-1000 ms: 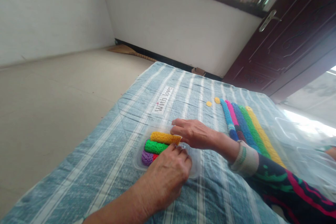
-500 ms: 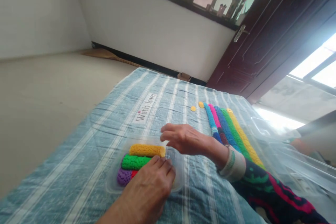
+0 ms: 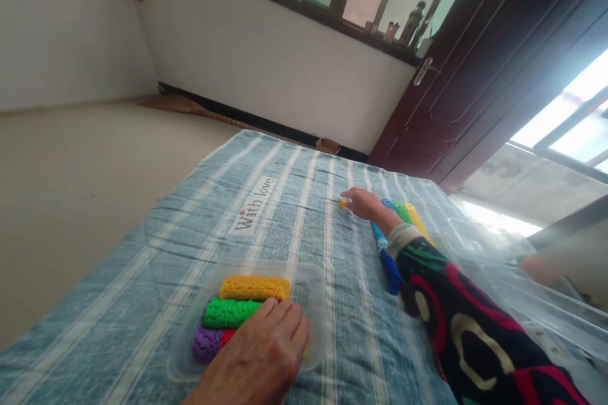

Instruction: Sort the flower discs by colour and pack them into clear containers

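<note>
Resting over a clear plastic container (image 3: 314, 294), the left hand (image 3: 268, 342) covers the right end of a green crocheted roll (image 3: 230, 312), its fingertips against a yellow crocheted roll (image 3: 254, 288). The fingers lie side by side, but the thumb is hidden, so I cannot tell whether this grip pinches anything. A purple crocheted roll (image 3: 206, 345) and some red crochet (image 3: 227, 336) sit in the same container. The right hand (image 3: 365, 204) is stretched out low over the cloth-covered desk (image 3: 304, 228), fingertips at a small yellow disc (image 3: 342, 204); whether that grip is spread or pinching the disc I cannot tell. Near its patterned sleeve (image 3: 475, 335) lie blue (image 3: 381, 243), green (image 3: 403, 212) and yellow strips (image 3: 420, 223)
</note>
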`<action>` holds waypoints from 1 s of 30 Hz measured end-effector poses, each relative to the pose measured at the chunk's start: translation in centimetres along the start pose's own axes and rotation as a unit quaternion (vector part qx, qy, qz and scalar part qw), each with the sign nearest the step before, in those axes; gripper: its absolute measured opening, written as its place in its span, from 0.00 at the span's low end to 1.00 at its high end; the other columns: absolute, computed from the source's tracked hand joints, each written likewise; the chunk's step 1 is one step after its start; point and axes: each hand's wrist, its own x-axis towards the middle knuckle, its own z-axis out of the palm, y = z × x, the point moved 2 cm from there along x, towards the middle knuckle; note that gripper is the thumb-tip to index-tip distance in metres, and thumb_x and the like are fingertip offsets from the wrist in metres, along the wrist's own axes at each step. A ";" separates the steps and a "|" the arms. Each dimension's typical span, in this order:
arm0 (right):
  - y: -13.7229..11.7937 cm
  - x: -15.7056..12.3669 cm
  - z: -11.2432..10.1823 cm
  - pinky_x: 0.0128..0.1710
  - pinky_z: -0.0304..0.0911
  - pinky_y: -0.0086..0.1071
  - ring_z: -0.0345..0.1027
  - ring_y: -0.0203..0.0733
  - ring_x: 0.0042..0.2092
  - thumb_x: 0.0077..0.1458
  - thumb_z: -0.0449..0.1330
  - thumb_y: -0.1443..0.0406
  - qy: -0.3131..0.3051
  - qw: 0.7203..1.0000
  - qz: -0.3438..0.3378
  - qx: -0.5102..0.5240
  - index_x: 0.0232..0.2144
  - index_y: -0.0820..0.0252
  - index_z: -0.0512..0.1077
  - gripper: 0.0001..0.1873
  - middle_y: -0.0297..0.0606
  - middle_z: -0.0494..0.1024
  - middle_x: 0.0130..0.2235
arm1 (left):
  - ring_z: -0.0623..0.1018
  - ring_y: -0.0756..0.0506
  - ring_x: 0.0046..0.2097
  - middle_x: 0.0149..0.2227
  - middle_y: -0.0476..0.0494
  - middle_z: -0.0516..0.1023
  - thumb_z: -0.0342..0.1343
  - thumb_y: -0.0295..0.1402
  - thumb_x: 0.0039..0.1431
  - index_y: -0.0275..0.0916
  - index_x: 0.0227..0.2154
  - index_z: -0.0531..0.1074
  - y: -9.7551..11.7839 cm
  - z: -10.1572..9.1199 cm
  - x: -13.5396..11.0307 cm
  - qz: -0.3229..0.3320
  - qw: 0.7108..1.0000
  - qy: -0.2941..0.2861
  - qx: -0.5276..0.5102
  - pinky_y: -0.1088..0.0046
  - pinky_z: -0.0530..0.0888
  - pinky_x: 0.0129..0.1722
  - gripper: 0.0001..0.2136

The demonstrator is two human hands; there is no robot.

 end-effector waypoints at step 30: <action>6.3 4.7 0.3 0.46 0.61 0.32 0.65 0.46 0.49 0.37 0.72 0.61 -0.005 0.997 0.074 0.001 0.51 0.59 0.72 0.36 0.45 0.70 0.51 | 0.72 0.41 0.51 0.48 0.37 0.76 0.45 0.20 0.57 0.36 0.46 0.72 0.1 0.0 -0.2 0.009 1.000 0.007 0.005 0.56 0.66 0.57 0.18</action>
